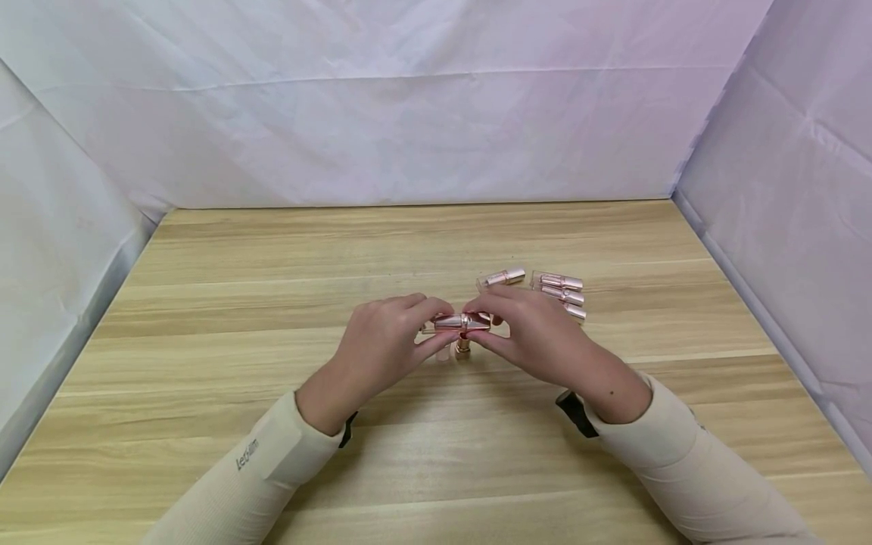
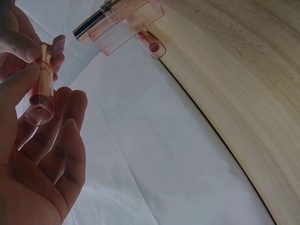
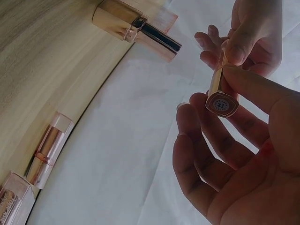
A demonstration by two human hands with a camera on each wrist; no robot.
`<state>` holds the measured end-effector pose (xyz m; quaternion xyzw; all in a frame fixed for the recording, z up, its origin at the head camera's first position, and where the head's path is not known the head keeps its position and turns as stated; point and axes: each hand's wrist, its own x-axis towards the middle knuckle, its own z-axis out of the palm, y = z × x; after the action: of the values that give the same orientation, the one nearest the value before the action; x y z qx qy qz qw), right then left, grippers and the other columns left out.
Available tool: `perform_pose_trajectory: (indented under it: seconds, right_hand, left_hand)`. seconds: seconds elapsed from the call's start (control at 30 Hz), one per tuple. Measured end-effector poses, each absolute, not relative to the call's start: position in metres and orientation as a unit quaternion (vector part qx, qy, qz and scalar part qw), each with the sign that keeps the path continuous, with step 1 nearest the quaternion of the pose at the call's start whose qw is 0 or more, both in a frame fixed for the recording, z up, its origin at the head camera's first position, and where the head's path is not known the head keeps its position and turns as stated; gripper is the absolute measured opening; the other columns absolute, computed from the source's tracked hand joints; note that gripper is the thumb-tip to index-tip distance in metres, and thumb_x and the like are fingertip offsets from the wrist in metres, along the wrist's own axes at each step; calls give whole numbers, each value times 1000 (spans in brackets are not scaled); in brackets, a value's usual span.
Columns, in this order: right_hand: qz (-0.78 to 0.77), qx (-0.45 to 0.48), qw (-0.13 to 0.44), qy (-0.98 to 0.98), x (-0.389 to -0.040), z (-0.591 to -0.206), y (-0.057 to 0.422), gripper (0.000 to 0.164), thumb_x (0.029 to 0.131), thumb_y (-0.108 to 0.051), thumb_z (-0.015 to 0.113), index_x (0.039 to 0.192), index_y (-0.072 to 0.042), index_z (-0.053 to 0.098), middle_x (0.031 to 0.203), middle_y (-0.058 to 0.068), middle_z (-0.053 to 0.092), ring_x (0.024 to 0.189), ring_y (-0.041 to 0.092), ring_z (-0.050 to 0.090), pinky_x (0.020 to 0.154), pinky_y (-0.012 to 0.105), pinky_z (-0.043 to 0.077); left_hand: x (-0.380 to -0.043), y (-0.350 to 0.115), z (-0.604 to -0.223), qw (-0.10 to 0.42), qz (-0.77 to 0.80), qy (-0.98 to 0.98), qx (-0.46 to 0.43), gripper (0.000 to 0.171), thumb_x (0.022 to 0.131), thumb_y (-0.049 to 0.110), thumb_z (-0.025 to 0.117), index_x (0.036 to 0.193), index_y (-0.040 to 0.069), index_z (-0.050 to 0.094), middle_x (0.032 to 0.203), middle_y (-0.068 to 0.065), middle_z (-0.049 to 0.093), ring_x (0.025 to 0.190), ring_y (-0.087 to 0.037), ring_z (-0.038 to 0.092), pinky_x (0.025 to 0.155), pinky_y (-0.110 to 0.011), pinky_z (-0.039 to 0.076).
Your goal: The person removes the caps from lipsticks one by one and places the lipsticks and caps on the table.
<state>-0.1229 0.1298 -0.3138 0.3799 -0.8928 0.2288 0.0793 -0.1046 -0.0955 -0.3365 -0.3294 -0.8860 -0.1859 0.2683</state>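
Over the middle of the table, both hands share one rose-gold lipstick (image 1: 450, 322) held level between them. My left hand (image 1: 384, 333) pinches the end with the clear cap, between thumb and fingertips. The right hand (image 1: 545, 333) pinches the opposite end, the gold base, whose round label (image 3: 221, 104) faces the right wrist camera. In both wrist views the other fingers of each hand are loosely bent. Just below the hands, another gold lipstick (image 1: 463, 349) is on the table, with a clear plastic piece (image 1: 443, 353) beside it; the hands partly hide them.
Beyond the right hand, one capped lipstick (image 1: 506, 277) lies at an angle. To its right several more lipsticks (image 1: 562, 291) lie side by side, partly covered by that hand. White cloth (image 1: 409, 136) hangs behind the wood-grain table (image 1: 272, 257) and along both sides.
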Motion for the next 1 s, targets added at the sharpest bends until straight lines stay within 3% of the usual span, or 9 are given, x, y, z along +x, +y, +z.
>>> perform_pose_trajectory:
  seconds: [1.0]
  right_hand:
    - [218, 381, 75, -895, -124, -314, 131, 21, 87, -25, 79, 106, -18, 75, 99, -6, 73, 85, 6, 69, 71, 28, 55]
  left_hand:
    - [-104, -95, -336, 238, -182, -897, -324, 22, 86, 36, 80, 100, 20, 74, 80, 9, 72, 58, -4, 58, 45, -20, 38]
